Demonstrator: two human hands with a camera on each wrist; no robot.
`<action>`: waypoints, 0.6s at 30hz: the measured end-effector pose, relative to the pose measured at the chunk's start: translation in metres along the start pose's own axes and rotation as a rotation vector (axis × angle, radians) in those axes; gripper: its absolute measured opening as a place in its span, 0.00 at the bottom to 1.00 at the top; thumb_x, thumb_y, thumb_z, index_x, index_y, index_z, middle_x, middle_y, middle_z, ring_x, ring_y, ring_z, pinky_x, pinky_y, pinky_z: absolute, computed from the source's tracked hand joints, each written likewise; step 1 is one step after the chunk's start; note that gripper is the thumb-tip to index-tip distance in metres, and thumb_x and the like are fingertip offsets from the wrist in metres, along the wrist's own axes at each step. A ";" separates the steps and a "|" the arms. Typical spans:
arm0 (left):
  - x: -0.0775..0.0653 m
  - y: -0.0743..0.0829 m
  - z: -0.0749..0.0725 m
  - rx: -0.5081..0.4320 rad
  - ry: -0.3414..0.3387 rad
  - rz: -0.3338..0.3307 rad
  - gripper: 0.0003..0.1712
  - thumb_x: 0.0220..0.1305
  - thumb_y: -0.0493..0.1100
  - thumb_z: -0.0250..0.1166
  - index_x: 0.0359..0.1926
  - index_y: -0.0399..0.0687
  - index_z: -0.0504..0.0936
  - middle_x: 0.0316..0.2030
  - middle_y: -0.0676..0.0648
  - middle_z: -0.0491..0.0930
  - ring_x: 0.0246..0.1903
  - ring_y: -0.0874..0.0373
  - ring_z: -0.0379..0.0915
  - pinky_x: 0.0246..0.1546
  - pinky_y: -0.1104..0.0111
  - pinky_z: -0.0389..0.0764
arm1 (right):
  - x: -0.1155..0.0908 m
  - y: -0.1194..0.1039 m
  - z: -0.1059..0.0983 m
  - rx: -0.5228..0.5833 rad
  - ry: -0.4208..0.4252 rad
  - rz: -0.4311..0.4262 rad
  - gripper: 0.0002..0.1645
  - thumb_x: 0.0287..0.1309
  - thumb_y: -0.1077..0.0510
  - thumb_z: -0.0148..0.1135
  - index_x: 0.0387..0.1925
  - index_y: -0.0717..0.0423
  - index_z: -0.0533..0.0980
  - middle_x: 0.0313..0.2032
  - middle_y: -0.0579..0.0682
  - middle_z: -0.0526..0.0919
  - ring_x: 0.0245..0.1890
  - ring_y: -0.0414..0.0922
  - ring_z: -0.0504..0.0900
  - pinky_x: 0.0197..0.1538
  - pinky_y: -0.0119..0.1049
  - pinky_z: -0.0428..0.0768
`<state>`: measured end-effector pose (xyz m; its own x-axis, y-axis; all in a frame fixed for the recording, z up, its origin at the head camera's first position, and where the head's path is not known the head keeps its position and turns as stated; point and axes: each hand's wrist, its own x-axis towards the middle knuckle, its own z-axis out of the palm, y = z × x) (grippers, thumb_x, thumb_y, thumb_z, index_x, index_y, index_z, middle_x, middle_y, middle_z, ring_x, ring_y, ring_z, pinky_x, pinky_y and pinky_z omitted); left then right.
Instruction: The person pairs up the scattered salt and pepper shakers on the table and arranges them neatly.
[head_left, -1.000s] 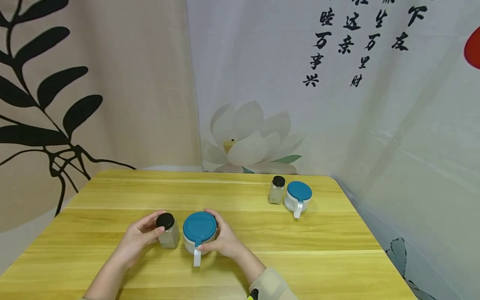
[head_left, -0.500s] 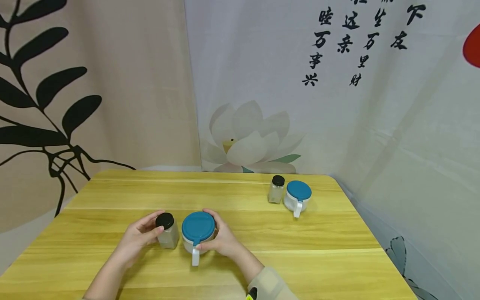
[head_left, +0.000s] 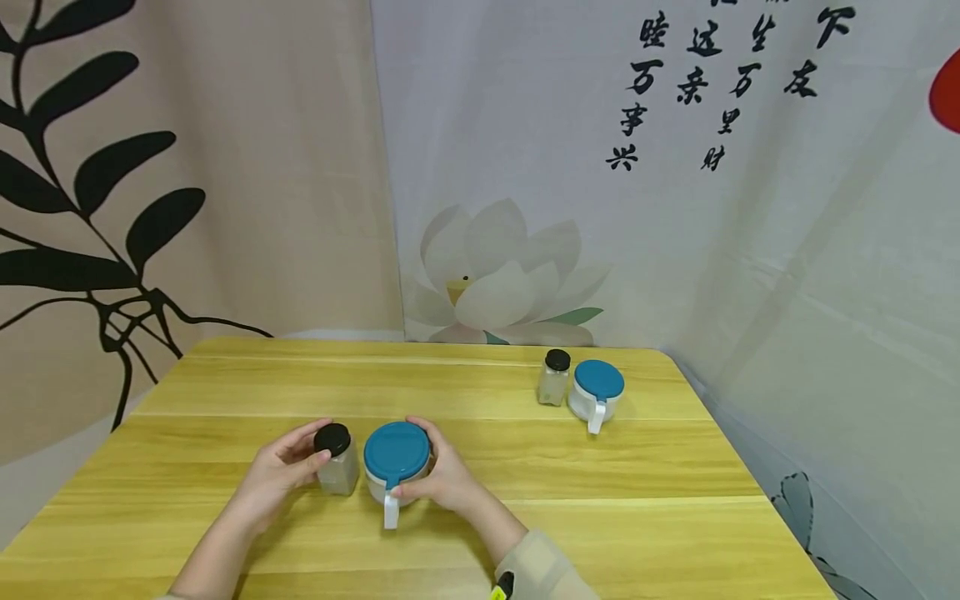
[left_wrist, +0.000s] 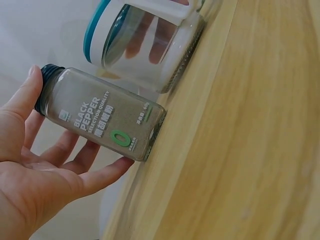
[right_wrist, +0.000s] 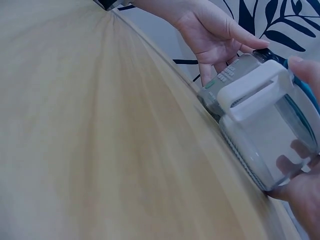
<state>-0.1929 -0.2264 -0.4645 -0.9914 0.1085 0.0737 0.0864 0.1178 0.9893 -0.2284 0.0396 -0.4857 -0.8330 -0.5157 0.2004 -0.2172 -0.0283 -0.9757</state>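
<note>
My left hand [head_left: 277, 473] holds a black-capped pepper bottle [head_left: 339, 473] upright on the table. In the left wrist view, the thumb lies at the cap and the fingers are around the far side; the bottle's label [left_wrist: 95, 112] reads "BLACK PEPPER". Just to its right, my right hand [head_left: 450, 479] grips a seasoning jar [head_left: 397, 454] with a blue lid, its thumb near the white handle. That handle [head_left: 392, 510] points toward me. Through the clear wall of the jar [right_wrist: 267, 140], some of the right fingers show. A narrow gap separates bottle and jar in the head view.
On the wooden table [head_left: 495, 550], toward the back right, stand a second black-capped bottle [head_left: 553, 385] and a second blue-lidded jar [head_left: 597, 385], side by side. Behind the table hangs a printed cloth [head_left: 510, 167] with a lotus and writing.
Almost nothing differs. Both hands keep their holds, and the bottle and jar stand very slightly closer together than a second ago. The pair at the back has stayed put.
</note>
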 end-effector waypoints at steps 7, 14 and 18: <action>0.001 0.000 0.000 0.006 -0.004 0.008 0.32 0.66 0.40 0.63 0.67 0.37 0.64 0.46 0.55 0.78 0.44 0.59 0.74 0.40 0.63 0.80 | 0.001 0.001 0.000 -0.029 -0.005 0.021 0.59 0.40 0.68 0.76 0.72 0.54 0.54 0.61 0.46 0.70 0.60 0.42 0.69 0.65 0.43 0.58; 0.001 0.000 0.000 0.007 -0.007 0.011 0.31 0.66 0.40 0.62 0.67 0.37 0.64 0.46 0.56 0.78 0.44 0.59 0.74 0.40 0.64 0.80 | 0.002 0.002 0.001 -0.030 -0.013 0.037 0.59 0.42 0.68 0.76 0.72 0.55 0.52 0.61 0.46 0.70 0.60 0.42 0.69 0.65 0.43 0.57; 0.000 0.000 0.000 0.009 -0.006 0.010 0.31 0.66 0.40 0.62 0.67 0.37 0.64 0.46 0.55 0.78 0.44 0.60 0.74 0.40 0.63 0.80 | 0.001 0.001 0.002 -0.034 -0.013 0.040 0.59 0.42 0.67 0.76 0.72 0.54 0.52 0.62 0.46 0.69 0.60 0.42 0.68 0.65 0.44 0.57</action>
<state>-0.1931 -0.2259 -0.4643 -0.9898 0.1158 0.0830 0.0976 0.1260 0.9872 -0.2281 0.0378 -0.4864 -0.8347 -0.5270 0.1601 -0.2016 0.0218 -0.9792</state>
